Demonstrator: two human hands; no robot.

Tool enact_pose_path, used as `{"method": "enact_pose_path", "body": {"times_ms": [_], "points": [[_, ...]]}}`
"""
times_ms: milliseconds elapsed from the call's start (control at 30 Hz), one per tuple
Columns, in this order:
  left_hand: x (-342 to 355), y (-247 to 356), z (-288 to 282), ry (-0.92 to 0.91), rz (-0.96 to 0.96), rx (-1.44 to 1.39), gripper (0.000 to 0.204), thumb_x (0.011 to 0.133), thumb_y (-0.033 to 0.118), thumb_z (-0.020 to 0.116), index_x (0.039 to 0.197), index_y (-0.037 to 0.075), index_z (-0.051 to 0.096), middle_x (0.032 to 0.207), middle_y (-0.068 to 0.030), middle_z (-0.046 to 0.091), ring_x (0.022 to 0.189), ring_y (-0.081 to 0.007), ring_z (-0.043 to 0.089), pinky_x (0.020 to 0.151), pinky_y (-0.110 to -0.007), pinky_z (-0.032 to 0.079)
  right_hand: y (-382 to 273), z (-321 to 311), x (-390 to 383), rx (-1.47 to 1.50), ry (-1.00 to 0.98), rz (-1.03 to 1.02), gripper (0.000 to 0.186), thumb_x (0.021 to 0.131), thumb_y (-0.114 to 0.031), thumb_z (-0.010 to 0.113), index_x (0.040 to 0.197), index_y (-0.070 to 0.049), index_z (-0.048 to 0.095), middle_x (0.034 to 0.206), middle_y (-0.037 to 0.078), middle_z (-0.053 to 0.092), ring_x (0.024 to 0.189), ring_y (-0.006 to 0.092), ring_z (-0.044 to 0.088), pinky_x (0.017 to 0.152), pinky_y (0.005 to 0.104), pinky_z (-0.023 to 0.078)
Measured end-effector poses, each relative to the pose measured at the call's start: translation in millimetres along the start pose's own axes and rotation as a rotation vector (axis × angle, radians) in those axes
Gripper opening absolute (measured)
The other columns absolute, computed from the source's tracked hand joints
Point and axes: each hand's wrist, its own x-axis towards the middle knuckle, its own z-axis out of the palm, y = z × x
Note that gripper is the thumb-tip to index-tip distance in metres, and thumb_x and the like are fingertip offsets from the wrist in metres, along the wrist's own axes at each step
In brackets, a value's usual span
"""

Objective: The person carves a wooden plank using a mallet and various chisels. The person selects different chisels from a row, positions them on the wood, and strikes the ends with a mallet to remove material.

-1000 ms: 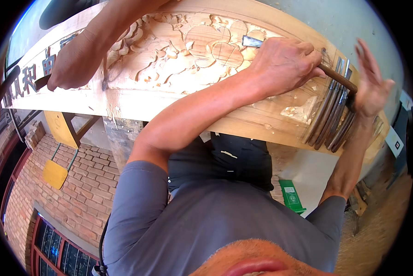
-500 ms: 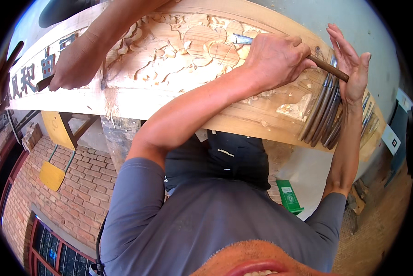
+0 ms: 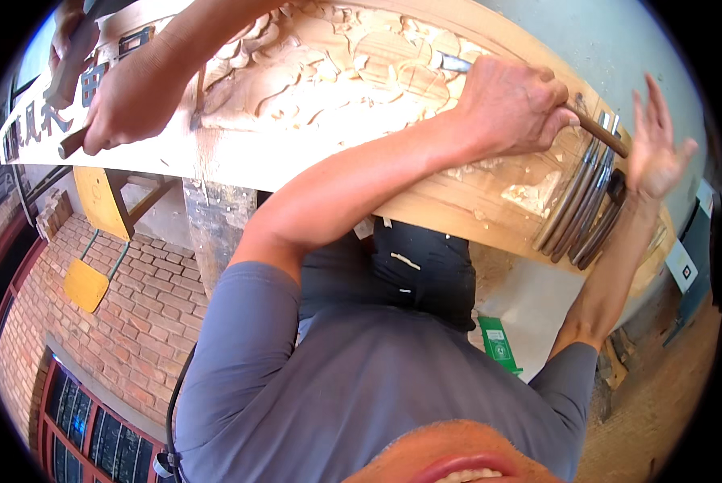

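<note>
My left hand (image 3: 510,105) is wrapped round a wood chisel (image 3: 604,134). Its metal blade (image 3: 455,63) points left onto the carved relief, and the brown wooden handle sticks out to the right. Just past the handle's end is my right hand (image 3: 657,157), palm toward it, fingers spread, holding nothing and apart from the handle. Under both lies a long pale wooden panel (image 3: 425,211) carved with leafy, rounded shapes. Loose shavings (image 3: 530,196) rest on it. My left fingers hide the middle of the chisel.
Several chisels (image 3: 578,197) lie side by side near my right forearm. At the panel's left, a co-worker's hand (image 3: 140,101) grips a wooden handle (image 3: 73,143); another hand (image 3: 66,30) holds a wooden mallet (image 3: 75,64). Below are a yellow chair (image 3: 87,283) and a green bin (image 3: 498,342).
My right palm has come off the chisel's handle end and moved right, fingers spreading. My left hand still grips the chisel. The co-worker's mallet now shows at the far left. The whole view has shifted.
</note>
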Motion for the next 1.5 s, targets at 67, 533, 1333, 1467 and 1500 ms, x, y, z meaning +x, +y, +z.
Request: {"method": "enact_pose_path", "body": {"times_ms": [67,533,1333,1467,1500], "points": [[-4.0,3.4,-6.1,-0.108,-0.044,0.001,0.033,0.094,0.047,0.077,0.087,0.014,0.08,0.078,-0.0041,0.073,0.07,-0.0284,0.074,0.056,-0.042,0.054,2.0,-8.4,-12.6,-0.013,-0.04,-0.004,0.087,0.115,-0.064,0.025,0.152,0.008,0.057,0.167,0.024,0.047,0.163,0.0336,0.033,0.137,0.0525,0.016],[11.9,15.2,21.1,0.247,0.313,-0.001,0.028,0.096,0.041,0.078,0.088,0.016,0.07,0.079,-0.0014,0.063,0.071,-0.0223,0.068,0.056,-0.037,0.052,-55.7,-64.7,-27.3,-0.534,-0.362,0.254,0.032,0.099,-0.006,0.073,0.13,0.001,0.079,0.092,0.003,0.075,0.071,0.0062,0.062,0.066,0.0215,0.049],[37.9,-7.5,29.8,0.38,-0.031,-0.007,0.016,0.092,0.021,0.079,0.088,0.01,0.068,0.072,-0.0078,0.058,0.069,-0.0288,0.066,0.058,-0.045,0.049,-25.6,-44.9,139.6,-0.708,-0.81,0.278,0.028,0.103,-0.026,0.069,0.119,-0.006,0.08,0.087,0.004,0.072,0.065,0.0042,0.061,0.053,0.018,0.048],[39.9,-9.2,32.0,0.377,-0.036,0.006,0.013,0.092,0.02,0.078,0.09,0.01,0.07,0.073,-0.0081,0.06,0.07,-0.0295,0.067,0.057,-0.045,0.049,-35.3,-20.7,102.8,-0.495,-0.578,-0.173,0.071,0.108,-0.063,0.056,0.119,0.003,0.08,0.112,0.02,0.082,0.104,0.0277,0.08,0.095,0.0421,0.063],[40.2,-8.7,32.8,0.377,-0.037,0.008,0.013,0.092,0.02,0.078,0.09,0.01,0.07,0.073,-0.0081,0.06,0.07,-0.0295,0.067,0.057,-0.045,0.049,-40.8,-19.9,102.8,-0.384,-0.486,-0.136,0.079,0.108,-0.069,0.049,0.13,0.003,0.074,0.126,0.02,0.077,0.119,0.029,0.072,0.105,0.0455,0.057]]}}
